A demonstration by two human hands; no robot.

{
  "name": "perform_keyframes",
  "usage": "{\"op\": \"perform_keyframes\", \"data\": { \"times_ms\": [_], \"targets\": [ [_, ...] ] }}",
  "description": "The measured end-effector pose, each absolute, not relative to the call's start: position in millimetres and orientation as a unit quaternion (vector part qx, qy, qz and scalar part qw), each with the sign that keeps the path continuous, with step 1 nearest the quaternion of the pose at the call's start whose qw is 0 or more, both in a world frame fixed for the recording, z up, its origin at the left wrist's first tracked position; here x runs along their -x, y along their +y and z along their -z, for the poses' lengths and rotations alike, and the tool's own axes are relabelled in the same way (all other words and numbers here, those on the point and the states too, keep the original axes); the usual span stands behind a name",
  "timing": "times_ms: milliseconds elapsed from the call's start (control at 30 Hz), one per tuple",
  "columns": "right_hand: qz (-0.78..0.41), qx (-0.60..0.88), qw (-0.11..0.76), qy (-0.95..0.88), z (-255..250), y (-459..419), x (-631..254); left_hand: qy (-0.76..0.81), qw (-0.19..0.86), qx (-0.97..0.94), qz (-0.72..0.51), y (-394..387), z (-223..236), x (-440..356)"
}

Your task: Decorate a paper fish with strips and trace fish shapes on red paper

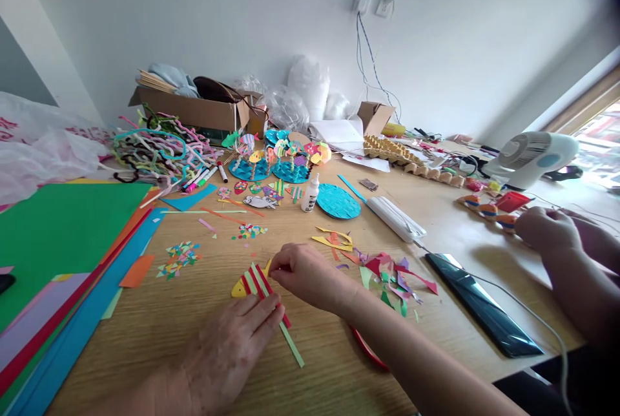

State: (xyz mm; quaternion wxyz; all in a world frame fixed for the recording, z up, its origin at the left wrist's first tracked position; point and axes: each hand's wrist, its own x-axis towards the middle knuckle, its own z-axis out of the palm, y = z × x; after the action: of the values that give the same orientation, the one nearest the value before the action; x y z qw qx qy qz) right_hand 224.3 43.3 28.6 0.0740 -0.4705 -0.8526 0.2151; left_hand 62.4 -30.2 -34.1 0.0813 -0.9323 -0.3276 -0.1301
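The left hand [231,343] is laid palm down, its fingers stretched out and pressed on paper strips [292,346] in red and light green. By these strips a yellow paper fish [238,289] is crossed slantwise, just beyond the left fingertips; its head is pointed to the left. The right hand [307,274] is held just beyond and to the right of the left one, its fingers drawn narrow at the fish's tail; whether the tail is pinched cannot be told.

Under the right forearm, a red curved object [368,348] is partly hidden. Torn paper scraps [382,266] are strewn to the right of the right hand, and yellow and orange cuttings [334,240] are scattered just beyond it. To the left, beyond the left hand, small paper bits [179,260] are heaped, and coloured sheets [87,225] are stacked farther out.

Straight beyond the hands, a glue bottle [310,197] is stood upright beside a blue disc [339,201]. Behind these, decorated fish [281,148] are mounted above other blue discs. Well to the right of the right hand, another person's hand [547,230] is seen near a red box [513,201] and a fan [526,152].
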Motion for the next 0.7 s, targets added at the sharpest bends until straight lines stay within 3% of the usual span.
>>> {"op": "perform_keyframes", "data": {
  "times_ms": [700],
  "targets": [
    [-0.200, 0.456, -0.015, -0.867, -19, 56, -207, -0.336, 0.043, 0.930, 0.141, -29, 45, -63]
  ]
}}
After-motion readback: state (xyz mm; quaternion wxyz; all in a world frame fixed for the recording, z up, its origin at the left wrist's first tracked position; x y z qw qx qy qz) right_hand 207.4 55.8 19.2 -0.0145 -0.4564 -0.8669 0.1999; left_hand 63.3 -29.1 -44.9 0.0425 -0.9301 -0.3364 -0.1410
